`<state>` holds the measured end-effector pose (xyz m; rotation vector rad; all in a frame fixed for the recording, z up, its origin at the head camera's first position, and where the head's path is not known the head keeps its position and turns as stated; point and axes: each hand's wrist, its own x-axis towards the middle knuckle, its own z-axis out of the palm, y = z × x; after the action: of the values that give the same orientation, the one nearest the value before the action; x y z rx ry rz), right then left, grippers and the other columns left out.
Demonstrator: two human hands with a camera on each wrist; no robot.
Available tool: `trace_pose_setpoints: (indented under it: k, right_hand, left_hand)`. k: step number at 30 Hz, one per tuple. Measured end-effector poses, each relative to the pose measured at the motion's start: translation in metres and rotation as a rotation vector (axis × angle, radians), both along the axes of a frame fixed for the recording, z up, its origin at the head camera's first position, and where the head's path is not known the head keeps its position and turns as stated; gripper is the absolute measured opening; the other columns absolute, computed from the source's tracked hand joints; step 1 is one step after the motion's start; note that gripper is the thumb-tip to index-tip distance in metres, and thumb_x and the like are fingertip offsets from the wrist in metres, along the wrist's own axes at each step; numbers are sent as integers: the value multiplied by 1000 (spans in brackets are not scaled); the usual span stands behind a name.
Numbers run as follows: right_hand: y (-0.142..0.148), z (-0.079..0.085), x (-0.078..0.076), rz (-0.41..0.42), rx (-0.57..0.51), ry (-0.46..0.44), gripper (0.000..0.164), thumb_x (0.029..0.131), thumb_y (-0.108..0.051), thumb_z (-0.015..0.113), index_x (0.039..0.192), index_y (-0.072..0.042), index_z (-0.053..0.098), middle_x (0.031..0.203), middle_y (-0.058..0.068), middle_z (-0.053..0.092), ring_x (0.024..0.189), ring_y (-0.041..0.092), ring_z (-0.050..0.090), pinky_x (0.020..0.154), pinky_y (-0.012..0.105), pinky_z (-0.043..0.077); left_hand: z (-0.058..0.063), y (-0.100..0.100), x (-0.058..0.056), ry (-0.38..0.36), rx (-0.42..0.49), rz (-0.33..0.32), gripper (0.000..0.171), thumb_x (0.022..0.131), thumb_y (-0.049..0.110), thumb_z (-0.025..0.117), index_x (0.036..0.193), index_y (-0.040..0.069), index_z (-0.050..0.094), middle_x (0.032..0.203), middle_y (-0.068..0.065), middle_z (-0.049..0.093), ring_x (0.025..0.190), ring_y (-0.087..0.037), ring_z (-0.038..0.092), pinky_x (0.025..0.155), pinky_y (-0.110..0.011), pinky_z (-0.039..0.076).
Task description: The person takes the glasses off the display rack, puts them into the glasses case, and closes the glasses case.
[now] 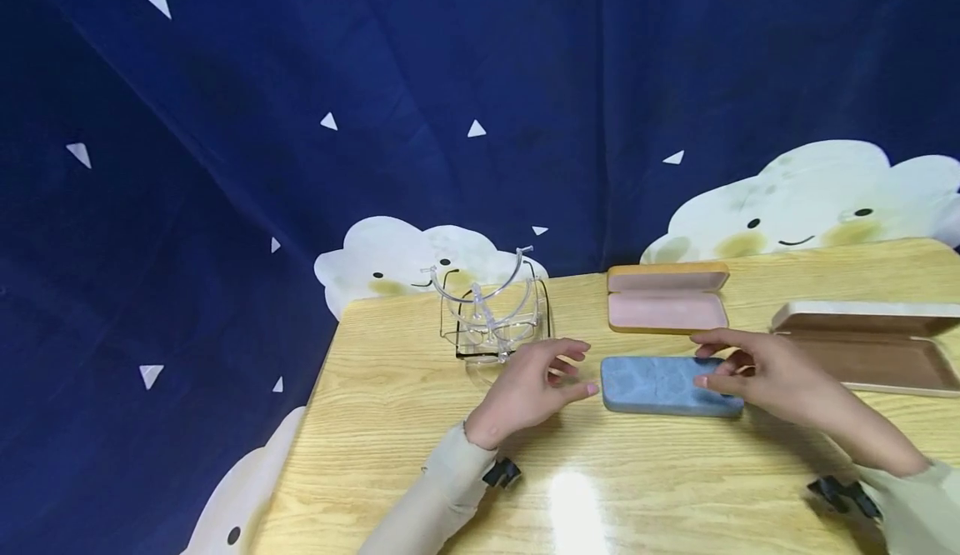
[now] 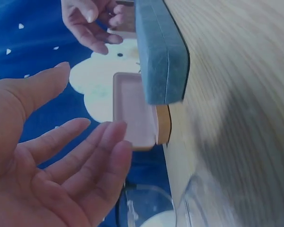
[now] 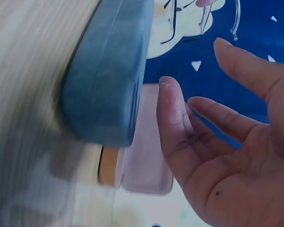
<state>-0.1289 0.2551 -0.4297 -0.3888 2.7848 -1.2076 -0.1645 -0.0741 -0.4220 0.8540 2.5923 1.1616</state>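
Note:
A closed blue glasses case (image 1: 660,386) lies on the table between my two hands. My left hand (image 1: 531,384) is just off its left end, fingers loosely bent and thumb apart, with nothing in it. Over the case's right end hovers my right hand (image 1: 772,372), thumb and fingers spread. In the right wrist view a gap shows between those fingers (image 3: 173,113) and the blue case (image 3: 106,80). Several pairs of glasses (image 1: 491,313), some clear-framed and some dark-framed, stand stacked together beyond my left hand.
Behind the blue case stands an open orange glasses case (image 1: 667,311) with a pink lining. A larger open case (image 1: 870,355), white outside and brown inside, is at the right. A dark blue curtain (image 1: 480,55) with clouds hangs behind the wooden table (image 1: 390,422).

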Motion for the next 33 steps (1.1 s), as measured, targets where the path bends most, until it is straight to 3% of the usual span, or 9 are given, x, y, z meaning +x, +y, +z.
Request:
trace_pose_setpoints:
  k: [5,12,18,24,33]
  right_hand:
    - [-21,10,-7,28,-39,-4,50,94,-20,79,138,-3,63,119,15,73,79,-4,64,61,22,52]
    - [-50,20,-20,108,-119,75,41,93,-14,79,131,-2,67,114,17,73,80,-2,65,66,22,55]
    - [-72,23,-28,124,-140,96,40,93,-14,79,128,0,69,112,16,74,80,-1,65,68,21,56]
    - [-92,26,-35,114,-141,128,44,92,-14,80,131,1,67,112,15,76,80,1,66,71,22,57]
    - [-124,34,-46,107,-171,122,43,93,-13,79,133,-1,68,110,14,77,81,9,69,70,22,56]
  left_hand:
    - [3,-22,6,-17,68,62,43,95,25,79,135,14,68,124,-10,75,103,-18,76,84,-19,59]
    - [7,-52,10,-38,111,140,36,95,23,78,130,19,71,119,-9,77,98,-9,74,85,-25,61]
    - [7,-73,11,-2,146,189,32,92,17,80,124,14,74,112,-5,79,94,-14,76,85,-31,63]
    - [12,-90,7,45,173,254,33,91,12,81,123,5,73,110,-13,79,92,-20,76,82,-29,63]
    - [21,-114,-1,106,196,381,25,91,15,82,115,12,77,99,-5,79,87,-15,74,79,-33,63]
